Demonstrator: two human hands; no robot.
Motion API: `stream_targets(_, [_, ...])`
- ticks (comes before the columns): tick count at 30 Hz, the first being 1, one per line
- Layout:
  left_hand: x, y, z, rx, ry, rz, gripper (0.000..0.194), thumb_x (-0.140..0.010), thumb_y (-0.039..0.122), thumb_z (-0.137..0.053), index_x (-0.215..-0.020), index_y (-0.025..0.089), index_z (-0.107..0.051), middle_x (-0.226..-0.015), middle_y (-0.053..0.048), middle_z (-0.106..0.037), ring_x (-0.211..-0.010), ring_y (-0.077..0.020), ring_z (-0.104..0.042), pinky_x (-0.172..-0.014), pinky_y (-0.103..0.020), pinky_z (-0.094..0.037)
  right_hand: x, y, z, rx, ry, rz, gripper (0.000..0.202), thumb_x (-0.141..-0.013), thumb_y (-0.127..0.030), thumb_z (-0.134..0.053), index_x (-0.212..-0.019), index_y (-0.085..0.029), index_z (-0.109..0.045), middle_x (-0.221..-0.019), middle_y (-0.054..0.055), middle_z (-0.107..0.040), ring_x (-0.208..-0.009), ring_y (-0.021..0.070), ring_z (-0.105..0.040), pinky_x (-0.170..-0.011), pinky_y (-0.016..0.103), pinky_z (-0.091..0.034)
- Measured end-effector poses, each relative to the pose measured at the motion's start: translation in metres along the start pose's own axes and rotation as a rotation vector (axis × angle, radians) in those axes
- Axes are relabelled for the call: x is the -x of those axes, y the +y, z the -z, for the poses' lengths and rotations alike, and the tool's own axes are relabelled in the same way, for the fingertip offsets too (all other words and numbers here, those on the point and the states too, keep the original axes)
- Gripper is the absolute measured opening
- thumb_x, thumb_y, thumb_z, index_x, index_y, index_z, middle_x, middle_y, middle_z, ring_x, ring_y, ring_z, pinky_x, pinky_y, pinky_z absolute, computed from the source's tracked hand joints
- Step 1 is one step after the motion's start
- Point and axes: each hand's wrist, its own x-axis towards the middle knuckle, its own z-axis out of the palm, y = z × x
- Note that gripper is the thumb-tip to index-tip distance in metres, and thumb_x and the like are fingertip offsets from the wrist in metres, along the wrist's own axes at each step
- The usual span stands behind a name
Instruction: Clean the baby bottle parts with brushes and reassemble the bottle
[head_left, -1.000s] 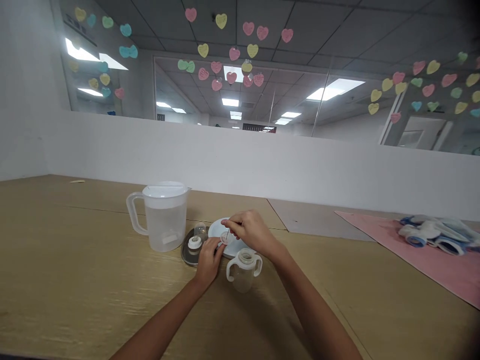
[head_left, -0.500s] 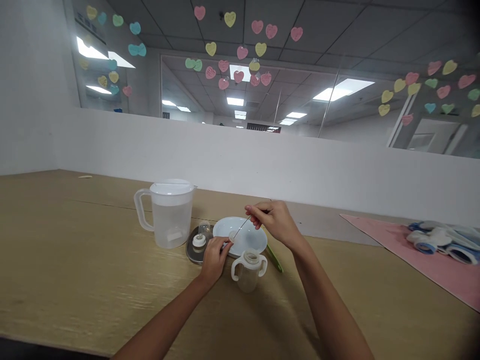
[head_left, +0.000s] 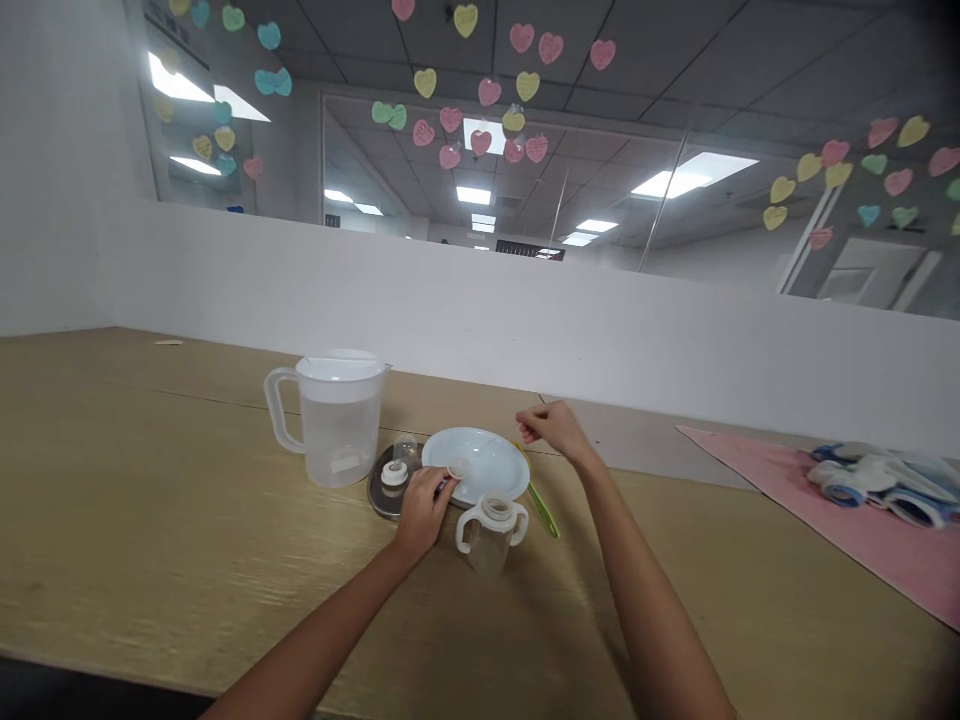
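My left hand (head_left: 422, 508) is closed in a pinch on a small translucent round piece (head_left: 457, 467), perhaps a bottle nipple, over the near left rim of the white bowl (head_left: 501, 487). Up and to the right, beyond the bowl's edge, my right hand (head_left: 551, 427) is closed with its fingertips pinched on a thin rod, which is barely visible now against the bowl. A clear baby bottle (head_left: 489, 553) with two white handles stands upright and uncapped in front of the bowl. Left of the bowl, a white collar ring (head_left: 394, 474) and a clear dome cap (head_left: 406, 449) sit on a dark metal tray (head_left: 381, 502).
A lidded translucent pitcher (head_left: 340, 425) stands at the left, behind the tray. A green-handled tool (head_left: 544, 511) lies right of the bowl. Farther right, white and blue cloth items (head_left: 885, 485) rest on a pink mat (head_left: 832, 520). A white wall rises behind the table.
My right hand has drawn slightly up and to the right, away from the small piece, and the rod has moved out with it. My left hand keeps its pinch. The view has shifted slightly.
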Motion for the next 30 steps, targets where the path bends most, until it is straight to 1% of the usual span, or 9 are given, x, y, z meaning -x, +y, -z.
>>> stream_targets(4, [0.001, 0.0, 0.001, 0.001, -0.016, 0.004, 0.024, -0.088, 0.031, -0.042, -0.086, 0.018, -0.062, -0.085, -0.005, -0.065, -0.082, -0.0189, -0.056, -0.076, -0.031, -0.042, -0.01, 0.031, -0.033, 0.181, -0.001, -0.055, 0.021, -0.069, -0.017, -0.053, -0.051, -0.012, -0.063, -0.054, 0.005, -0.063, -0.058, 0.0138, -0.058, -0.057, 0.022, -0.041])
stream_targets(7, [0.001, 0.0, 0.001, 0.007, -0.018, 0.009, 0.024, -0.088, 0.032, -0.042, -0.085, 0.019, -0.062, -0.085, -0.005, -0.066, -0.082, -0.0187, -0.056, -0.076, -0.031, -0.042, -0.007, 0.038, -0.044, 0.27, 0.031, -0.098, 0.014, -0.067, -0.014, -0.054, -0.062, -0.013, -0.067, -0.071, 0.01, -0.068, -0.076, 0.0195, -0.06, -0.065, 0.025, -0.041])
stream_targets(10, [0.0, 0.001, 0.001, 0.028, -0.001, 0.015, 0.024, -0.087, 0.033, -0.043, -0.083, 0.018, -0.062, -0.084, -0.005, -0.066, -0.081, -0.0188, -0.057, -0.076, -0.031, -0.043, -0.005, 0.029, -0.048, 0.281, -0.013, -0.063, 0.015, -0.067, -0.013, -0.058, -0.077, -0.014, -0.07, -0.093, 0.014, -0.067, -0.096, 0.0254, -0.056, -0.075, 0.029, -0.041])
stream_targets(14, [0.0, 0.001, 0.001, 0.072, 0.024, 0.039, 0.026, -0.086, 0.036, -0.044, -0.082, 0.018, -0.063, -0.083, -0.005, -0.066, -0.081, -0.019, -0.058, -0.075, -0.031, -0.044, 0.001, 0.0, -0.052, 0.154, -0.273, 0.113, 0.03, -0.065, -0.028, -0.068, -0.093, -0.019, -0.07, -0.099, 0.006, -0.067, -0.093, 0.0208, -0.059, -0.077, 0.027, -0.044])
stream_targets(17, [0.0, -0.001, 0.002, 0.104, 0.023, 0.035, 0.027, -0.086, 0.037, -0.044, -0.087, 0.018, -0.063, -0.085, -0.005, -0.066, -0.081, -0.0187, -0.058, -0.074, -0.03, -0.045, 0.008, -0.02, -0.062, -0.055, -0.551, 0.268, 0.033, -0.062, -0.035, -0.07, -0.092, -0.022, -0.07, -0.092, 0.0, -0.069, -0.087, 0.0167, -0.061, -0.075, 0.023, -0.045])
stream_targets(18, [0.0, -0.002, 0.002, 0.107, 0.022, 0.031, 0.027, -0.086, 0.037, -0.044, -0.087, 0.018, -0.063, -0.084, -0.005, -0.066, -0.08, -0.0185, -0.058, -0.072, -0.03, -0.046, 0.01, -0.024, -0.066, -0.146, -0.586, 0.298, 0.032, -0.063, -0.036, -0.069, -0.091, -0.021, -0.07, -0.091, 0.0, -0.069, -0.087, 0.0163, -0.061, -0.075, 0.023, -0.045])
stream_targets(23, [0.001, -0.002, 0.002, 0.053, 0.024, -0.046, 0.025, -0.086, 0.034, -0.045, -0.086, 0.017, -0.063, -0.085, -0.005, -0.065, -0.082, -0.0184, -0.058, -0.074, -0.031, -0.046, 0.012, -0.022, -0.079, -0.37, -0.539, 0.209, 0.024, -0.063, -0.033, -0.069, -0.081, -0.017, -0.069, -0.083, 0.001, -0.068, -0.079, 0.0159, -0.06, -0.072, 0.024, -0.045])
stream_targets(27, [-0.002, -0.008, 0.01, -0.086, 0.021, -0.162, 0.022, -0.085, 0.03, -0.047, -0.096, 0.019, -0.062, -0.095, -0.006, -0.066, -0.093, -0.0202, -0.057, -0.085, -0.035, -0.042, 0.007, -0.014, -0.069, -0.509, -0.589, 0.156, 0.029, -0.062, -0.035, -0.07, -0.082, -0.015, -0.067, -0.085, 0.003, -0.067, -0.081, 0.0161, -0.06, -0.073, 0.025, -0.045])
stream_targets(30, [-0.007, -0.024, 0.028, -0.213, 0.098, -0.14, 0.023, -0.085, 0.027, -0.043, -0.096, 0.02, -0.062, -0.096, -0.006, -0.066, -0.094, -0.0218, -0.057, -0.086, -0.037, -0.041, 0.003, -0.009, -0.057, -0.453, -0.606, 0.139, 0.028, -0.062, -0.032, -0.068, -0.084, -0.014, -0.066, -0.082, 0.003, -0.067, -0.078, 0.0156, -0.06, -0.07, 0.025, -0.045])
